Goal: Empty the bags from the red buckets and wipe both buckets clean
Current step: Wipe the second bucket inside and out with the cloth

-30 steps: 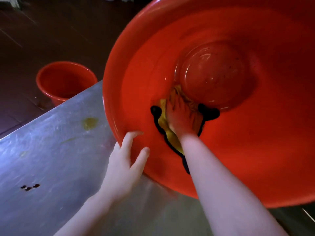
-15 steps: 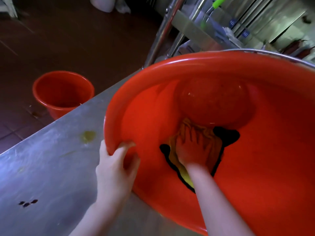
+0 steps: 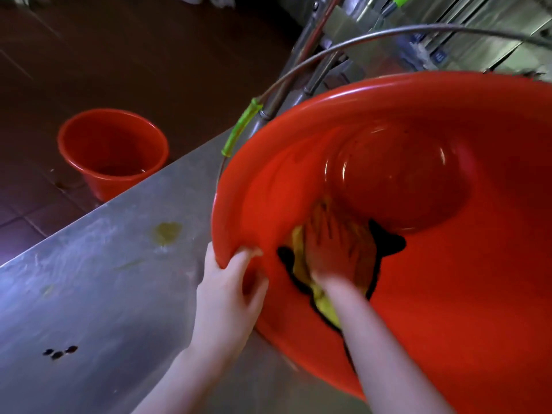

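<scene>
A large red bucket (image 3: 448, 279) lies tilted on the steel table (image 3: 98, 288), its mouth toward me. My left hand (image 3: 227, 297) grips its near-left rim, thumb inside and fingers outside. My right hand (image 3: 337, 249) is deep inside, fingers spread flat, pressing a yellow cloth with a black edge (image 3: 301, 264) against the inner wall just below the round bottom. A second, smaller red bucket (image 3: 112, 150) stands upright on the dark floor to the left; no bag shows in it.
The bucket's wire handle with a green grip (image 3: 240, 130) arcs over its top. Steel rack legs and shelving (image 3: 433, 34) stand behind. The table carries a yellowish stain (image 3: 167, 233) and small dark spots (image 3: 59, 352). Dark tiled floor (image 3: 134, 55) lies beyond the table's edge.
The bucket has tipped lower, uncovering the rack behind. My left hand shifted from the outer wall to gripping the rim. My right hand kept pressing the cloth inside the bucket, just below its bottom.
</scene>
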Action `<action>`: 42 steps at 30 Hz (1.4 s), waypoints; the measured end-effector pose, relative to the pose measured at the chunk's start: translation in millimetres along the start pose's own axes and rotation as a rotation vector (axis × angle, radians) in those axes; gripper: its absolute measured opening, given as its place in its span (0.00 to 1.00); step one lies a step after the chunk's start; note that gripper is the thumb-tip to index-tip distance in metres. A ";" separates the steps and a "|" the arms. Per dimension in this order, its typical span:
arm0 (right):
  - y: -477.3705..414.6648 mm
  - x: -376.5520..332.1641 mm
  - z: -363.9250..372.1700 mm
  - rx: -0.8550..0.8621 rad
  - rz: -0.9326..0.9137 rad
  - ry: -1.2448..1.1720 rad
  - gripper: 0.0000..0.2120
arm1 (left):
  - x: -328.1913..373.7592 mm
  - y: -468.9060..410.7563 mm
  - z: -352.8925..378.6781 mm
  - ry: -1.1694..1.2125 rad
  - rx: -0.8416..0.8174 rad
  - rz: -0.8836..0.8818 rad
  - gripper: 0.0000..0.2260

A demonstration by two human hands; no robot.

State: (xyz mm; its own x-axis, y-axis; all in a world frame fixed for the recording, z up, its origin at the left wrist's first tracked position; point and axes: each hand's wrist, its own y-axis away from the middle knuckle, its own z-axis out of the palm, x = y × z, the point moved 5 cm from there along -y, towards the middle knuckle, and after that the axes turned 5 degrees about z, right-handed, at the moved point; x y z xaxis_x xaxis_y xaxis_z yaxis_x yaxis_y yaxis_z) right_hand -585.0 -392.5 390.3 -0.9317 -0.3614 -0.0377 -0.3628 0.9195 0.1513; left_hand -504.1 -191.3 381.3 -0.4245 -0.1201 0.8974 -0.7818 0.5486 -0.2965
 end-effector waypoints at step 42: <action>-1.2 10.7 -13.1 -0.038 -0.128 -0.040 0.26 | 36.8 9.1 -23.4 -0.046 -0.114 -0.050 0.21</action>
State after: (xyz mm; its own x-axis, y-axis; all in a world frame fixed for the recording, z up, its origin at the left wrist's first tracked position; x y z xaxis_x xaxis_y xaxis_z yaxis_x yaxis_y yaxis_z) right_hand -594.3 -399.5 402.7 -0.8780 -0.4686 -0.0979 -0.4787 0.8594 0.1799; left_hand -516.2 -171.4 419.2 -0.4087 -0.1860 0.8935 -0.7469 0.6308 -0.2104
